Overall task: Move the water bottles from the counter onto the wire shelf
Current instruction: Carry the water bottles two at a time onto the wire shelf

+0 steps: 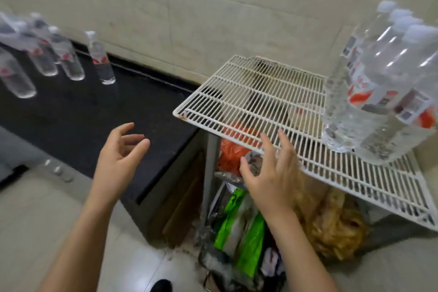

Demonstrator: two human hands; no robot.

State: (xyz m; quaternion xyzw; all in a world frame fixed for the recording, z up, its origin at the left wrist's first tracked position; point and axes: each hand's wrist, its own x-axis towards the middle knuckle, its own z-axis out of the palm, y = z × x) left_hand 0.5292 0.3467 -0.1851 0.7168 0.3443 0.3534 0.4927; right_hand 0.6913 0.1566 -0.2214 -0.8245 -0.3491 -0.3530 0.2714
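Note:
Several clear water bottles with white caps and red labels stand on the black counter (71,116) at the left; the nearest one (100,59) stands apart from the group (42,54). Several more bottles (379,92) stand together on the right part of the white wire shelf (248,92). My left hand (120,152) hovers over the counter's front edge, fingers relaxed, holding nothing. My right hand (270,168) is spread open at the shelf's front edge, empty, fingertips over the wires.
A tiled wall runs behind counter and shelf. Under the shelf lie an orange bag (232,152), green packets (239,227) and a yellowish bag (336,232). Pale floor tiles lie at the lower left. A dark shoe tip (161,285) shows at the bottom.

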